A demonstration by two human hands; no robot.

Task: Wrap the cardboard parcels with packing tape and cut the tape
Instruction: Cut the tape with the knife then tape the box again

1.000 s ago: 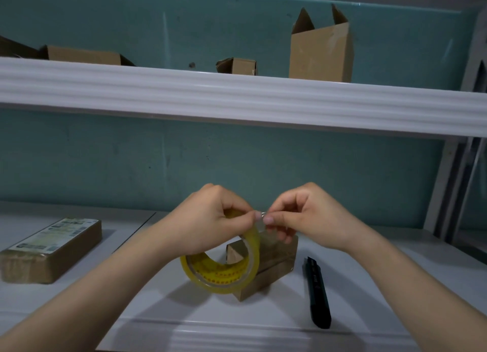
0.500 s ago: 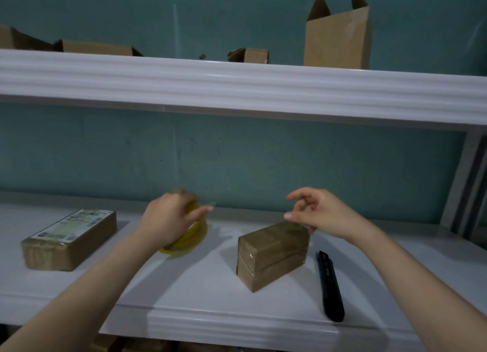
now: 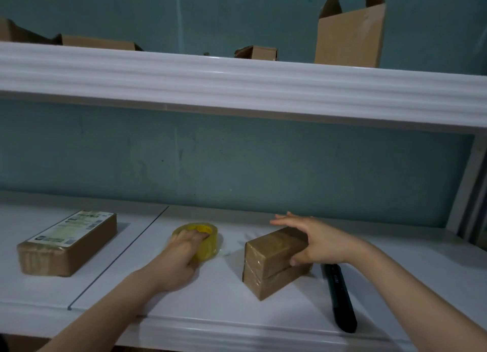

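The left hand [image 3: 181,257] grips the yellow tape roll [image 3: 212,243], which lies flat on the white shelf [image 3: 210,307] with fingers curled into its core. The right hand [image 3: 316,243] reaches over the brown parcel [image 3: 271,262] just right of it, fingers straight and spread, thumb against the near side.

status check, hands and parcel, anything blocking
Left hand grips tape roll, flat on shelf. Right hand on parcel, fingers straight, thumb on its side. Black cutter lies beside it, nothing blocking.
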